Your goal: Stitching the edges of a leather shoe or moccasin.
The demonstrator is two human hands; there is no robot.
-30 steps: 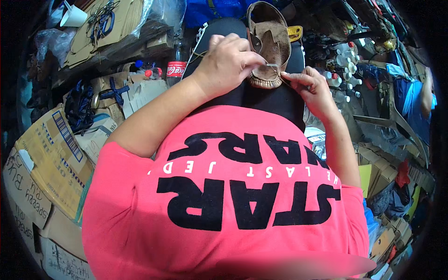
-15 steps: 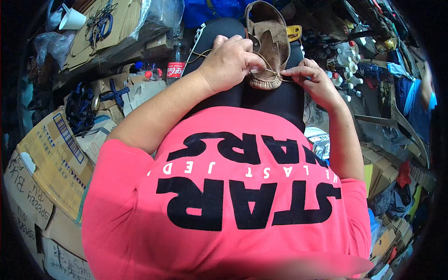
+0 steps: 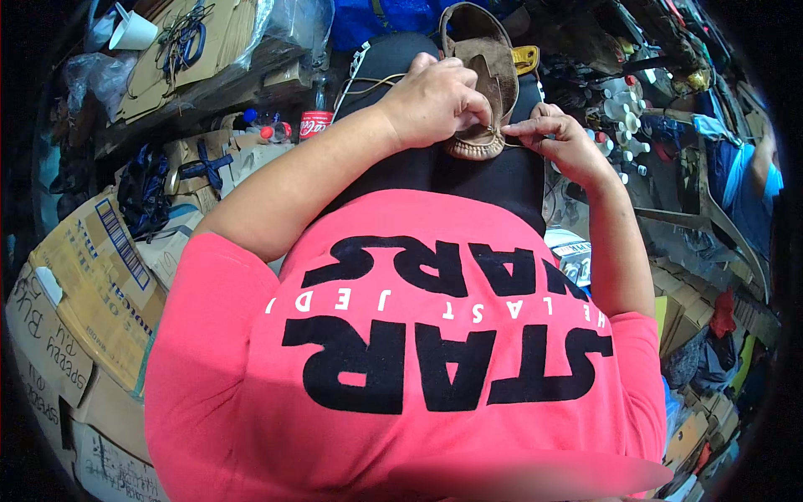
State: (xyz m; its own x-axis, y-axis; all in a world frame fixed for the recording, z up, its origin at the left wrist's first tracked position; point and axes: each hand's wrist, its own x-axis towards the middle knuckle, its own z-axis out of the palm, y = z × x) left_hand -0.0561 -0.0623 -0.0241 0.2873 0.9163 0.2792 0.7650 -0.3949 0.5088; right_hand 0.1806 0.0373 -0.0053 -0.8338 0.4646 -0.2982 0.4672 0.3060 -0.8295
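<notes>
1. Head view, status: the shoe [image 3: 481, 79], a brown suede moccasin, lies sole-down on my lap, on the black cloth over my thighs, toe end toward me.
2. Left hand [image 3: 435, 100]: grip closed on the shoe's near edge, fingers curled over the upper, thumb and forefinger pinching at the seam. A second ago this hand sat further left on the upper; it has since slid toward the toe seam.
3. Right hand [image 3: 556, 138]: grip narrow, forefinger and thumb pinched together at the same seam point, just beside the left fingertips. Whether a needle is in the pinch I cannot tell; it is too small to resolve.
4. Change: a second ago the right hand stood apart from the shoe, off to its right. It has now closed in to touch the toe edge.
5. Thread [image 3: 368, 84]: a pale cord loops from the left side of the shoe across my lap, slack.
6. Judgement: both grips meeting at one point suggests a stitch is being set or drawn at the toe seam; work is mid-way, seam not closed.
7. Surroundings: a bottle [image 3: 316, 121] with a red label stands left of my lap, amid cardboard boxes [image 3: 92, 276]. Another person's arm in a blue sleeve [image 3: 749, 180] shows at far right, well apart.
</notes>
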